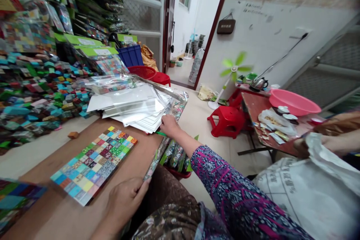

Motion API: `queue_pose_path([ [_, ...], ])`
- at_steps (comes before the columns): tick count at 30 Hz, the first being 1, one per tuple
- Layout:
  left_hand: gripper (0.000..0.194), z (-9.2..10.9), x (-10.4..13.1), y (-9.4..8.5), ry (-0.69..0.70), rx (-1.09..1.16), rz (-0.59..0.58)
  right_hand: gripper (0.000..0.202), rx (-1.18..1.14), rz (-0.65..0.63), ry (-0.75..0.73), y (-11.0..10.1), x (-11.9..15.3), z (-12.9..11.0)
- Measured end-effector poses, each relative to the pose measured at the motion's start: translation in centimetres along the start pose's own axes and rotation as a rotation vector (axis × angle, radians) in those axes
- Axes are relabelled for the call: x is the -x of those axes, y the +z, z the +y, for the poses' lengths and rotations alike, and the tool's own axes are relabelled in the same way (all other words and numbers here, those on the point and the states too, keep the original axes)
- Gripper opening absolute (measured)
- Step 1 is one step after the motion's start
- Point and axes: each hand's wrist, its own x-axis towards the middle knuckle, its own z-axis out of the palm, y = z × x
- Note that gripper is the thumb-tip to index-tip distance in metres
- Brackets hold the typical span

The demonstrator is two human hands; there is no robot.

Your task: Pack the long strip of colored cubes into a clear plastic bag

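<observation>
Brown tabletop [133, 163] bears a multicoloured, checkered block grid [95, 163] near curled hands [126, 195] [169, 125] whose grasp I cannot tell.

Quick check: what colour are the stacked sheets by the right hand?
White; the sheets by the right hand show best in the head view.

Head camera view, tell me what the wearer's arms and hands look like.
The left hand and right hand wear no gloves. The left forearm is bare where visible. The right sleeve is dark navy with magenta streaks and small pale markings, ending partway down the right forearm.
</observation>
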Motion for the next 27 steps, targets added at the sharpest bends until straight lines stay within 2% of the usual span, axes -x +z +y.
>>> queue_pose_path([
  [3,0.051,0.4,-0.1,-0.2,-0.016,-0.007,-0.027,0.015,-0.067,0.036,0.028,0.9,0.5,0.9],
  [8,0.052,0.9,-0.1,-0.7,-0.038,-0.005,-0.075,0.025,-0.185,0.222,0.168,3.6,2.1,1.1],
  [15,0.052,0.7,0.2,-0.4,-0.021,0.005,-0.068,0.033,-0.293,0.379,0.292,5.6,1.2,1.2],
  [21,0.048,0.7,0.3,-0.5,0.001,-0.009,-0.045,0.036,-0.338,0.451,0.268,6.2,1.1,2.0],
  [27,0.05,1.0,0.4,-1.1,-0.001,-0.001,-0.076,0.041,-0.352,0.498,0.242,6.7,1.8,1.6],
])
